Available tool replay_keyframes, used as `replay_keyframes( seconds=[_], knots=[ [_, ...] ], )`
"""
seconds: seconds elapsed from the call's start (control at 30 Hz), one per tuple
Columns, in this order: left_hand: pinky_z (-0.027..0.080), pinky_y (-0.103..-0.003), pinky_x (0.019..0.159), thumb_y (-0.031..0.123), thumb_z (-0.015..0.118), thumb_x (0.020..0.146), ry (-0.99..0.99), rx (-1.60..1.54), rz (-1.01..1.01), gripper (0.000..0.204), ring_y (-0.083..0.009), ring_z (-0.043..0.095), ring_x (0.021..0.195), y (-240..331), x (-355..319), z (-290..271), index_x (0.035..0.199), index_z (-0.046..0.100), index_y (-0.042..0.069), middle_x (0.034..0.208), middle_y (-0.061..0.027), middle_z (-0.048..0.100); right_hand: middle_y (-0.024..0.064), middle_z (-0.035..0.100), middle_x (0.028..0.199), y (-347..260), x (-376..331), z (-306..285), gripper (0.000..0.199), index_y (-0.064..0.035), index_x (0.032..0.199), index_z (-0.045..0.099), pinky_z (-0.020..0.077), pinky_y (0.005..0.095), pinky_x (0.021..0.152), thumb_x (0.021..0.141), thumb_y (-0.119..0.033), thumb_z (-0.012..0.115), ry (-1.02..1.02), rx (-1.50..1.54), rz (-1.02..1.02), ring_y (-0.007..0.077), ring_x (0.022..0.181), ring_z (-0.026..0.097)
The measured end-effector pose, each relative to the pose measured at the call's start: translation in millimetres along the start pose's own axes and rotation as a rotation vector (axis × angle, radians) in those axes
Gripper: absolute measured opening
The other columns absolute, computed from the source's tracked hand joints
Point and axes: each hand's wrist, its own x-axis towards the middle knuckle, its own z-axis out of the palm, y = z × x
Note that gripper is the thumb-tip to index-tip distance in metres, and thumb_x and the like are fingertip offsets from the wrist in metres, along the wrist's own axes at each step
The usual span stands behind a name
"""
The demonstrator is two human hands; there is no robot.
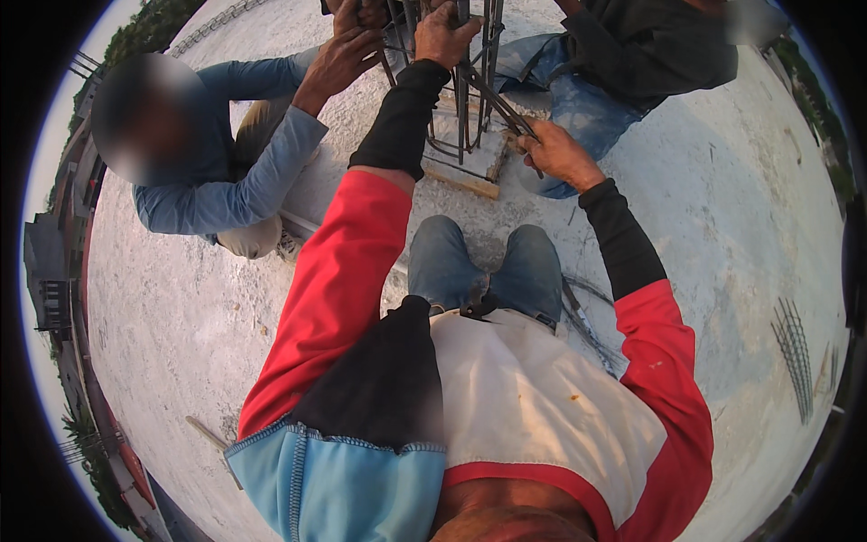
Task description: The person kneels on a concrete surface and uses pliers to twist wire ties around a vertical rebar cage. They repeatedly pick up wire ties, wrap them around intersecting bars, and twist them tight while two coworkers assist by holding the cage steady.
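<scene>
Crouching at nine o'clock on the pale concrete roof slab (pixel 181 325): a co-worker in a blue long-sleeved shirt (pixel 226 181), reaching one hand (pixel 339 59) up to the steel bars at about eleven o'clock. Lying near seven o'clock on the slab: a short wooden strip (pixel 206 435). Stretching up along a red and black sleeve to twelve o'clock: the left hand (pixel 442 36), closing its fingers around an upright bar of the rebar cage (pixel 470 90). Standing at twelve o'clock, just beyond the blue-jeaned knees (pixel 488 266): that rebar cage, upright, rising from the slab between wooden boards (pixel 465 179) at its foot, with square ties ringing the vertical bars. Reaching to one o'clock, just beside the cage's lower right corner: the right hand (pixel 560 155), closing around a thin dark metal rod (pixel 506 113) slanting up and leftward into the cage. Sitting at one o'clock behind the cage: a second co-worker in a dark top and jeans (pixel 587 108), hands not showing clearly. Lying by the right knee at about four o'clock: loose dark wires (pixel 582 316). Lying far off near three o'clock on the slab: a flat bundle of steel bars (pixel 795 357).
</scene>
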Motion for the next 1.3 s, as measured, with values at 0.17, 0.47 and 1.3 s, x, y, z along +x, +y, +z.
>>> replay_keyframes(
  seconds=[0.17,0.47,1.3],
  knots=[
    [0.056,-0.041,0.085,0.035,0.077,0.088,0.006,-0.044,0.119,0.043,-0.0265,0.074,0.093,-11,4,3,0.12,0.073,0.007,0.101,-0.0133,0.078,0.0037,0.063,0.077,20,6,6,0.034,-0.0008,0.123,0.063,0.0534,0.0306,0.054,0.107,-0.031,0.061,-0.315,0.918,0.15,0.0132,0.062,0.063],
    [0.056,-0.038,0.082,0.038,0.078,0.087,-0.009,-0.031,0.134,0.04,-0.0206,0.073,0.087,-18,17,3,0.111,0.074,0.006,0.094,-0.0098,0.078,0.001,0.061,0.079,12,13,54,0.054,-0.0029,0.129,0.059,0.0496,0.0275,0.06,0.094,-0.04,0.078,-0.122,0.935,0.153,0.0123,0.066,0.06],
    [0.055,-0.033,0.075,0.032,0.081,0.089,-0.137,-0.196,0.033,0.038,-0.0106,0.067,0.08,-42,32,13,0.118,0.077,0.008,0.093,-0.0014,0.077,0.0029,0.06,0.082,9,14,66,0.053,-0.0008,0.137,0.055,0.0559,0.0288,0.064,0.103,-0.038,0.069,-0.198,1.157,0.087,0.0158,0.068,0.067]
  ],
)
